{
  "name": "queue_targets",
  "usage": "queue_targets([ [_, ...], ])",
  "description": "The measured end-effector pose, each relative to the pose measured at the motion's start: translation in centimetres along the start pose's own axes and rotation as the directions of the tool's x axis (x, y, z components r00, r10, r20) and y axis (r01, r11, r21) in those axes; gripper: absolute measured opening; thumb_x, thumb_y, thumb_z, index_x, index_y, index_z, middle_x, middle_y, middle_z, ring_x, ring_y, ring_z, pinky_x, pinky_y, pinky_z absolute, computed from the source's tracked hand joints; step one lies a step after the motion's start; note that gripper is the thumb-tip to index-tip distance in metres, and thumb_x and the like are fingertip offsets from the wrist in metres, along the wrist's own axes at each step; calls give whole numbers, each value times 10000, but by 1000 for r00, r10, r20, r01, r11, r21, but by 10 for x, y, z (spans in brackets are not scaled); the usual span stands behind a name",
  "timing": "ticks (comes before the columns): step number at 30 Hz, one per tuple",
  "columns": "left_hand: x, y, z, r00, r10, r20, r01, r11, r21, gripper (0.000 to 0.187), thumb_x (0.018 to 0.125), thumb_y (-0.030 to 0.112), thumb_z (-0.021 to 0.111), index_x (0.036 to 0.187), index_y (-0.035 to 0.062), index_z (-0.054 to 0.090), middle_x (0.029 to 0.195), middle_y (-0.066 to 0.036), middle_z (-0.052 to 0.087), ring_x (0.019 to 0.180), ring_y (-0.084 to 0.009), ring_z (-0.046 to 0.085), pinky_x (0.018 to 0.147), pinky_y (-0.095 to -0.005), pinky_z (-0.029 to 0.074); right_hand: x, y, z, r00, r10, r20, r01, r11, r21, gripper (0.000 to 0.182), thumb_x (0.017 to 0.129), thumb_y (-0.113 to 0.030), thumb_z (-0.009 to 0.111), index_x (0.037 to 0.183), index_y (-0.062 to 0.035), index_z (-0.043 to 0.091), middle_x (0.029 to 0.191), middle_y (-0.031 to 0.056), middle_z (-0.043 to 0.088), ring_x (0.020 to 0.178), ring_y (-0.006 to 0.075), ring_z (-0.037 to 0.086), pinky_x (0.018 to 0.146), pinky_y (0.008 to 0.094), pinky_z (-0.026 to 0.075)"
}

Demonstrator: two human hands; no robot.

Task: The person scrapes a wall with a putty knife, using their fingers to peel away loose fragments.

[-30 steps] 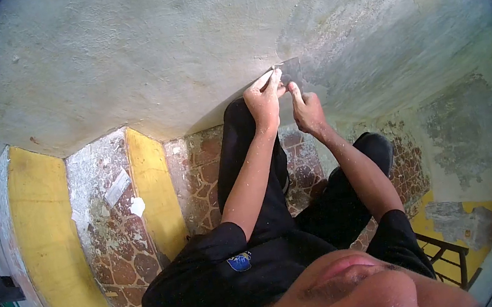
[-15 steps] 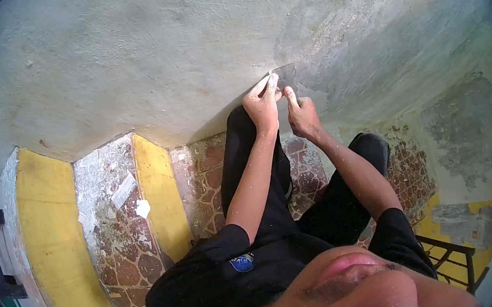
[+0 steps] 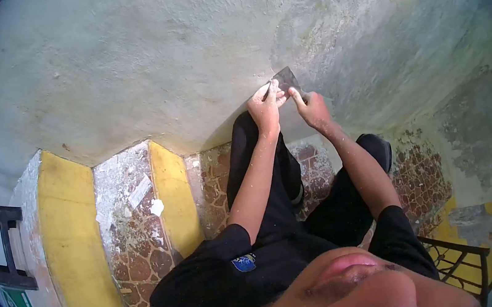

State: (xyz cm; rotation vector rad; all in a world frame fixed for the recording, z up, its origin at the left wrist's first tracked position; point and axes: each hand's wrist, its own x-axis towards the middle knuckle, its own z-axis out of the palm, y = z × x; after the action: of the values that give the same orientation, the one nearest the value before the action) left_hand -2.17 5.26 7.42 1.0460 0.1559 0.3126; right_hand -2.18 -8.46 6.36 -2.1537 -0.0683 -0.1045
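A scraper (image 3: pixel 287 78) with a flat, dark metal blade rests against the pale, rough wall (image 3: pixel 171 58), at the edge of a grey patch where the surface is worn. My right hand (image 3: pixel 314 111) is closed around the handle end, its thumb stretched along the tool toward the blade. On the blade's left side, my left hand (image 3: pixel 264 111) pinches the scraper with fingertips whitened by dust. The handle is mostly hidden in my right hand. White specks dot both forearms.
Yellow-edged steps (image 3: pixel 74 238) descend on the left, strewn with paint flakes (image 3: pixel 157 207). Brown patterned tiles (image 3: pixel 142 263) lie underfoot. A black metal railing (image 3: pixel 459 259) stands at lower right, and a dark frame (image 3: pixel 3 244) at far left.
The scraper blade has turned, its upper corner now tilted more. My right hand has shifted slightly right and down. The view has moved a little, so the steps appear farther right.
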Motion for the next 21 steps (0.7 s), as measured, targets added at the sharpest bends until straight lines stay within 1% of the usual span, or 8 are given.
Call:
queue_targets([
  [3,0,17,-5,996,-56,76,48,993,104,240,970,155,700,1037,-75,712,897,-86,693,740,-161,678,686,-300,618,-1,-7,-11,991,-124,-51,122,992,-23,693,1014,-526,543,707,95,571,560,163,401,557,181,416,546,439,384],
  [5,6,43,-9,916,-276,290,175,928,330,239,963,177,705,1003,-58,713,883,-100,701,712,-161,684,657,-296,605,10,-11,-16,980,-51,-191,77,988,133,683,1015,-512,556,711,99,570,569,180,410,557,180,417,551,435,387],
  [8,10,113,1,779,-482,402,-37,604,796,185,935,169,718,943,-15,741,868,-71,738,688,-134,681,630,-267,570,15,-28,-44,899,-15,-437,130,963,235,679,1018,-502,563,703,100,568,570,187,401,560,181,414,559,435,389],
  [10,20,158,5,723,-395,567,-424,395,815,174,906,166,737,915,-6,751,826,-70,744,685,-115,679,640,-279,556,17,-15,-51,879,-29,-475,150,964,219,693,1023,-514,549,689,94,555,553,164,394,557,176,402,551,430,376],
  [11,25,181,11,725,-398,563,-428,380,820,174,906,166,737,915,-6,751,826,-70,744,685,-115,679,640,-279,556,26,2,-46,896,30,-444,128,938,322,679,1022,-534,545,640,27,520,529,86,416,493,147,415,486,380,362],
  [13,32,219,26,667,-501,552,-634,7,773,184,876,167,753,921,-11,749,809,-105,745,712,-155,697,679,-329,549,34,15,-43,924,95,-370,81,898,433,625,1021,-562,535,610,-98,457,506,-30,425,386,103,417,382,295,327],
  [16,31,243,40,648,-465,604,-739,-189,647,189,851,182,770,904,4,739,813,-160,729,764,-260,715,711,-389,538,27,1,-41,942,109,-318,44,899,436,630,1038,-488,532,703,45,557,566,75,447,572,170,449,557,396,376],
  [21,25,205,37,649,-376,661,-755,-216,619,221,851,221,779,906,15,721,833,-210,704,825,-368,700,740,-440,531,4,-31,-35,921,-118,-372,261,895,362,404,1045,-359,547,893,15,561,635,126,488,590,186,462,573,385,413],
])
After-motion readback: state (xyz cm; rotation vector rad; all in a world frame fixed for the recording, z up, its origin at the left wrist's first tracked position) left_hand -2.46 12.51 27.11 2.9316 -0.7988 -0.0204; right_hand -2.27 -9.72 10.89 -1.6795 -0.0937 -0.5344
